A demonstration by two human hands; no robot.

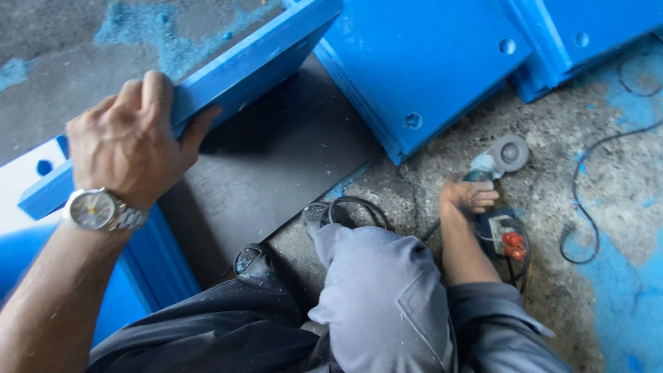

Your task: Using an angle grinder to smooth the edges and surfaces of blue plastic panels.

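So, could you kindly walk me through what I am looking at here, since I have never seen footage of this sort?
There is only one picture, taken by a camera worn on a person's head and looking down past their grey-trousered knees at a rough concrete floor. No machine is involved: the two bare hands are the person's own. The left hand, with a wristwatch, grips the edge of a blue panel that is tilted up over a dark sheet. The right hand reaches down onto an angle grinder lying on the floor; whether its fingers close round it I cannot tell. More blue panels with round holes lie beyond, and a black cable trails across the paint-stained concrete.
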